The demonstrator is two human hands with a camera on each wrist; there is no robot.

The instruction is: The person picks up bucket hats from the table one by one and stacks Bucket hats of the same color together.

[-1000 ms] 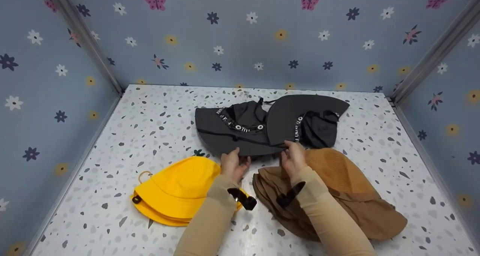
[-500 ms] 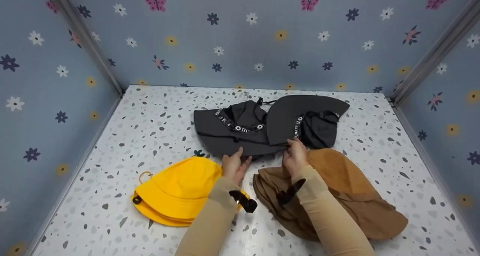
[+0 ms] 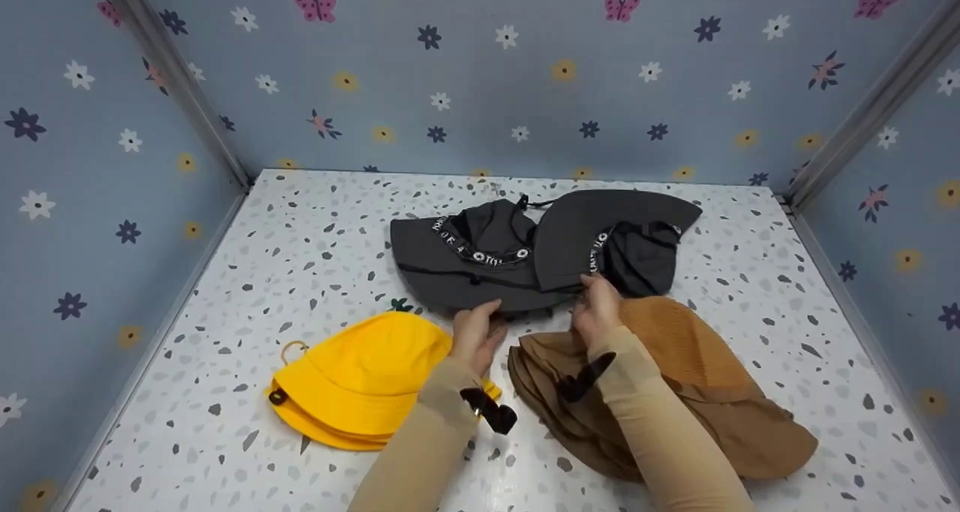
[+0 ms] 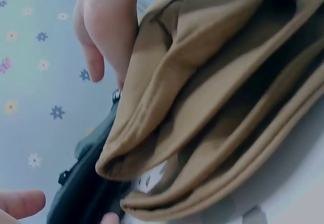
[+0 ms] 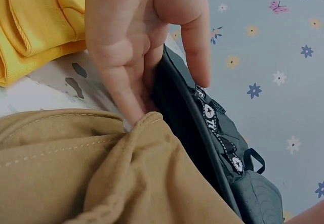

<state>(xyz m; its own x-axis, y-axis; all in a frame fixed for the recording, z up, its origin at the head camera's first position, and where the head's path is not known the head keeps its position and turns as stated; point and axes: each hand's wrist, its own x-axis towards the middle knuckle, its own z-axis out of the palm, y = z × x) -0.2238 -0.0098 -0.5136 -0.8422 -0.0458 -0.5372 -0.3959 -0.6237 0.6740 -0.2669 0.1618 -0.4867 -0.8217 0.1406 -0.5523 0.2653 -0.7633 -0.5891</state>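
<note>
Two dark grey hats lie side by side with their undersides showing, the left hat (image 3: 457, 283) partly under the brim of the right hat (image 3: 577, 227). Near the left hat's front brim is my left hand (image 3: 476, 336); the right wrist view shows its fingers fairly straight below the brim, thumb apart. My right hand (image 3: 598, 313) is where the two brims meet, its straight thumb at the right hat's edge. Its fingertips are partly hidden behind brown cloth in the left wrist view. A yellow bucket hat stack (image 3: 367, 377) lies beside my left forearm, layered brown hats (image 3: 720, 414) under my right.
The white speckled tabletop (image 3: 247, 294) holds all the hats. Blue flowered panels (image 3: 510, 85) enclose it at the back and both sides, with metal posts (image 3: 180, 85) at the corners. A thin cord loop (image 3: 295, 349) sticks up from the yellow stack.
Both hands have shifted slightly to the right, and my left thumb has drawn back toward the brim's edge. The hats have stayed in place.
</note>
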